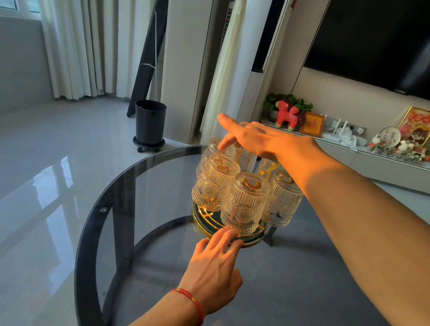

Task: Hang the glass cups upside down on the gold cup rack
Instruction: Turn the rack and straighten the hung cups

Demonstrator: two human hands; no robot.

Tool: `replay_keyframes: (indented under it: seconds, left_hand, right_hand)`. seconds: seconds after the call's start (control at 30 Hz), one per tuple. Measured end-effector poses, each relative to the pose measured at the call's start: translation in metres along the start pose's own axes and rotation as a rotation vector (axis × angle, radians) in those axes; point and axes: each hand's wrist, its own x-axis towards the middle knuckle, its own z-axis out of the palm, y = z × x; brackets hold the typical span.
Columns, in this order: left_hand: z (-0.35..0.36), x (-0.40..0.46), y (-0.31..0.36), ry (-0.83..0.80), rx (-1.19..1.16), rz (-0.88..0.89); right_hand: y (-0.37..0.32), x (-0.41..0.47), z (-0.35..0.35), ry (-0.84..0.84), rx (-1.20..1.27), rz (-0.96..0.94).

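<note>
Now your left hand point(214, 267) rests open-fingered on the round gold-rimmed rack base point(203, 221); your right hand point(259, 141) hovers spread, empty, over upside-down ribbed glass cups point(247, 201).

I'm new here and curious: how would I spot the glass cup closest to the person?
Find the round dark glass table, then the gold cup rack on it. The cup hangs upside down at the rack's near edge, just above the left hand; its neighbours hang farther back.
</note>
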Motion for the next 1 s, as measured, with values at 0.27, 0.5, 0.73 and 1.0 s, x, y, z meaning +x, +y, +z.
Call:
replay_keyframes:
  seconds: [0.27, 0.5, 0.73, 1.0]
  left_hand:
    - [0.002, 0.001, 0.001, 0.003, 0.007, -0.012]
    - [0.002, 0.001, 0.001, -0.024, 0.005, -0.019]
    - [0.002, 0.0, 0.002, -0.017, 0.013, -0.018]
    - [0.003, -0.001, 0.0, 0.009, 0.014, 0.002]
  right_hand:
    - [-0.016, 0.01, 0.001, -0.032, -0.025, 0.035]
    - [-0.022, 0.015, 0.005, -0.008, -0.087, 0.05]
    - [-0.022, 0.012, 0.009, 0.007, -0.101, 0.034]
    - [-0.027, 0.006, 0.012, 0.017, -0.18, 0.007]
